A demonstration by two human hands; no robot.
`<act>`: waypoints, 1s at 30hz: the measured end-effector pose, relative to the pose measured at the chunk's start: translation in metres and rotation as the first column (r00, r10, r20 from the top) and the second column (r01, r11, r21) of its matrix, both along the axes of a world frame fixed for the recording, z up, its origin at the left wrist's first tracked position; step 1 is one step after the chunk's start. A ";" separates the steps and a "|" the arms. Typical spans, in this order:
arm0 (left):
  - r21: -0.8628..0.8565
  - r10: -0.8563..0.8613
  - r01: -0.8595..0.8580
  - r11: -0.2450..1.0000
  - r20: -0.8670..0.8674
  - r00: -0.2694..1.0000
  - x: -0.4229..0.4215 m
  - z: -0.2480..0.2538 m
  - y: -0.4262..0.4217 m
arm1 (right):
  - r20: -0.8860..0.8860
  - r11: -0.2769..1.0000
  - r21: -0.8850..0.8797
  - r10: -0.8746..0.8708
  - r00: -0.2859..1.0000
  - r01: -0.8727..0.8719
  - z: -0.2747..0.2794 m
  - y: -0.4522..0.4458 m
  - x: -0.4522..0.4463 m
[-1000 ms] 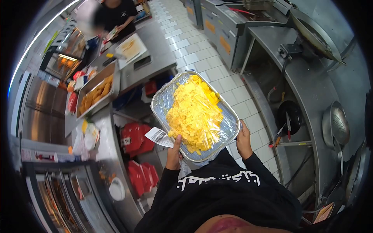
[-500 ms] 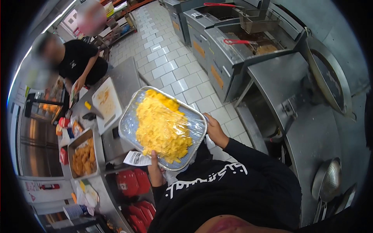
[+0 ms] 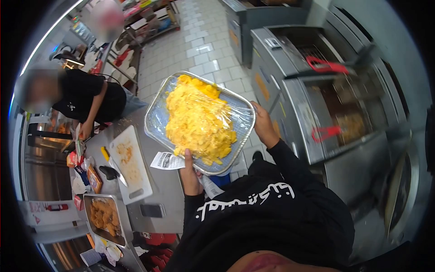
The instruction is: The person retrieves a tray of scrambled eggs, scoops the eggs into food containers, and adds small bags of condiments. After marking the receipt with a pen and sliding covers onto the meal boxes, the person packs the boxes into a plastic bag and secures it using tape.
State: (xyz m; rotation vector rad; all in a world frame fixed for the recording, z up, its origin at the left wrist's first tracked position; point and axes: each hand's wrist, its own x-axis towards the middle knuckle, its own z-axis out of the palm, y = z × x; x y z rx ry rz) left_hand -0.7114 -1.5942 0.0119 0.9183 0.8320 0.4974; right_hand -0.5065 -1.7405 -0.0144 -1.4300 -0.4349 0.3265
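Note:
A foil tray (image 3: 244, 121) with a heap of yellow, cheesy-looking food (image 3: 197, 120) under clear plastic film is held up in front of my chest. My left hand (image 3: 192, 176) is closed on its near edge, thumb on top. A printed white slip (image 3: 167, 161) sticks out beside that thumb; how it is held I cannot make out. On the far right side, my right hand (image 3: 266, 128) grips the tray's rim, its fingers partly hidden beneath. Another white paper strip (image 3: 210, 187) hangs below my left hand.
Left, a steel table (image 3: 158, 188) bears a white cutting board (image 3: 139, 183), a yellow-handled knife (image 3: 105, 154), a phone (image 3: 152, 210) and a pan (image 3: 125, 229) of fried pieces. A co-worker in black (image 3: 81, 95) stands behind it. Fryers (image 3: 294, 102) with red-handled baskets line the right.
My viewpoint has shifted, so the fryers appear larger and farther right, and more of the table shows. The tray stays in both hands. The co-worker leans lower over the table.

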 end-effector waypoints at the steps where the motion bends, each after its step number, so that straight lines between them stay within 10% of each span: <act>1: -0.006 0.017 -0.017 1.000 0.004 1.000 0.024 0.002 0.010 | -0.017 0.999 -0.021 0.025 1.000 -0.025 0.000 0.013 0.028; 7: -0.012 0.198 -0.198 0.980 0.073 0.977 0.131 0.021 0.064 | 0.218 0.990 -0.008 0.141 0.966 -0.143 0.001 0.126 0.162; 20: 0.120 0.585 -0.574 0.810 -0.112 0.803 0.264 0.028 0.233 | -0.148 0.744 0.167 0.667 0.730 -0.646 -0.054 0.391 0.307; 30: -0.006 0.417 -0.417 0.909 -0.009 0.909 0.437 -0.003 0.454 | -0.069 0.903 0.024 0.429 0.901 -0.428 -0.013 0.542 0.472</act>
